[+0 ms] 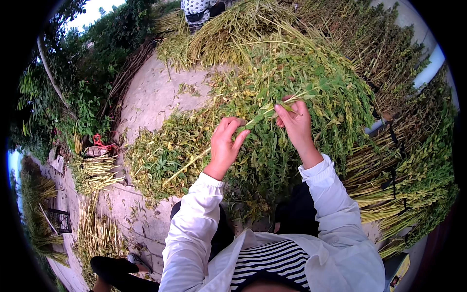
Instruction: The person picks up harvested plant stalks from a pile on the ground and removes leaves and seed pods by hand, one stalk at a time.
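A long cut plant stalk (pixel 195 160), which looks like sesame, slants across the view with its pale bare end low on the left and leafy tip up on the right. Around its middle close the fingers of my left hand (pixel 225 148), beside green pods along the stem. My right hand (pixel 297 122) pinches it nearer the tip, where a few narrow leaves stick out between thumb and fingers. Beneath both hands lies a broad heap of leafy green and yellowing stalks (pixel 262 157). Loose stripped-looking leaves (pixel 160 157) spread on its left side.
Tied bundles of stalks (pixel 379 175) lie along the right. At the back, a person in a patterned top (pixel 197 9) is beside a stalk pile (pixel 240 33). More bundles (pixel 98 171), a black crate (pixel 60 221) and another person's leg (pixel 113 264) are at left.
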### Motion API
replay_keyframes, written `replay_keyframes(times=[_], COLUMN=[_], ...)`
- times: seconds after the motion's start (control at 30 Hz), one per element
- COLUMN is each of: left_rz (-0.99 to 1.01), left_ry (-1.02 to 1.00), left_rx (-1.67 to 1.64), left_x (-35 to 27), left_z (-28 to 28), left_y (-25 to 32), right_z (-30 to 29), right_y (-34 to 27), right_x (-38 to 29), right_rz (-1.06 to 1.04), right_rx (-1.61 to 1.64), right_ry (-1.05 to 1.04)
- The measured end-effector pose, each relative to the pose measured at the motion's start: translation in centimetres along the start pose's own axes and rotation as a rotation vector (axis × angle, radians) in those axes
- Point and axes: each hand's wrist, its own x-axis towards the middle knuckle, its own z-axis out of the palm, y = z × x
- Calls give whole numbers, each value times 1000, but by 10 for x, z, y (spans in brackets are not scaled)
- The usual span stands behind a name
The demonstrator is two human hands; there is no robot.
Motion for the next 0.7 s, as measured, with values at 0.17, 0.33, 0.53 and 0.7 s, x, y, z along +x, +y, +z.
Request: replay_keyframes(times=[0.17,0.33,0.53,0.7], left_rz=[-33,-92,-98,-45], left_ry=[28,44,90,108], left_rx=[15,-20,-18,31], left_x=[-1,0,1,0], left_z=[0,-1,-3,-5], left_y=[1,2,-2,-3], right_z=[6,18,28,16], right_y=[1,-2,-6,-13], right_x=[-4,-18,-32,-14], right_rz=[-46,-320,-211,-262], right_rx=[-162,-558,-667,-560], right_ry=[30,-182,-390,126])
